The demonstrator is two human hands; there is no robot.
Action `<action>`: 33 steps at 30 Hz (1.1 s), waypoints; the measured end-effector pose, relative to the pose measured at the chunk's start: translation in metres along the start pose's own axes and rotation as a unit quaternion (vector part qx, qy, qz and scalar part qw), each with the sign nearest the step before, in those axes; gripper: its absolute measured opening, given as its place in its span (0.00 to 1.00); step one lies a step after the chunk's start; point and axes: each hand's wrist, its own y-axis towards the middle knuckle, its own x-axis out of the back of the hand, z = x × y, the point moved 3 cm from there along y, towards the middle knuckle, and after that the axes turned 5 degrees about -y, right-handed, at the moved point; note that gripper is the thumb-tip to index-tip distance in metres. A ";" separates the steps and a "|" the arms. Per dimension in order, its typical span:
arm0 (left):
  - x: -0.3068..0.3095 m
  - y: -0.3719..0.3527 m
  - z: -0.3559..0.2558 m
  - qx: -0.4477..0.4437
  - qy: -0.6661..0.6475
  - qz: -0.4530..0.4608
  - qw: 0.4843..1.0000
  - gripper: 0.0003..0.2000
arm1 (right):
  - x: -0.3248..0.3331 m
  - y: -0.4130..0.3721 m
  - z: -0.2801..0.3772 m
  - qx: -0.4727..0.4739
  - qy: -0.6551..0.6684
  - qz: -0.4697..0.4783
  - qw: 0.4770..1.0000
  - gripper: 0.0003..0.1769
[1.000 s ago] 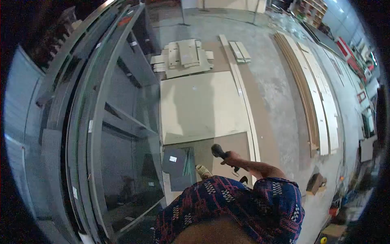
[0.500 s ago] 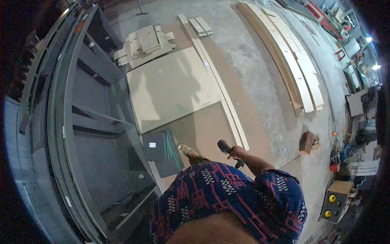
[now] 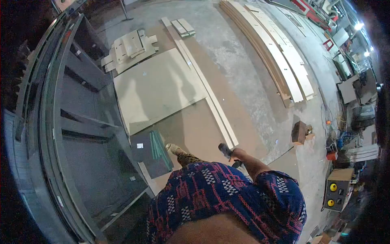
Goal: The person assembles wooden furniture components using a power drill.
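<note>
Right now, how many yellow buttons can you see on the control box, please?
2: upper yellow button, lower yellow button, both on the control box; others may be hidden.

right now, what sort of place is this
Most likely a furniture or woodworking workshop: long boards stacked on the concrete floor, large flat panels laid out, a tall grey cabinet frame, and the right hand gripping a dark tool.

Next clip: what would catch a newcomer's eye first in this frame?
A tall grey shelving cabinet fills the left side of the view. Beside it a large pale board lies flat on the floor, with a stack of long boards farther right. At bottom centre, the person's right hand grips a dark power tool, just past their blue and red patterned shirt.
</note>
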 end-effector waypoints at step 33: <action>-0.106 -0.586 -0.427 -0.431 0.036 0.726 0.535 0.24 | 0.061 0.060 -0.134 0.036 0.234 -0.088 0.968 0.21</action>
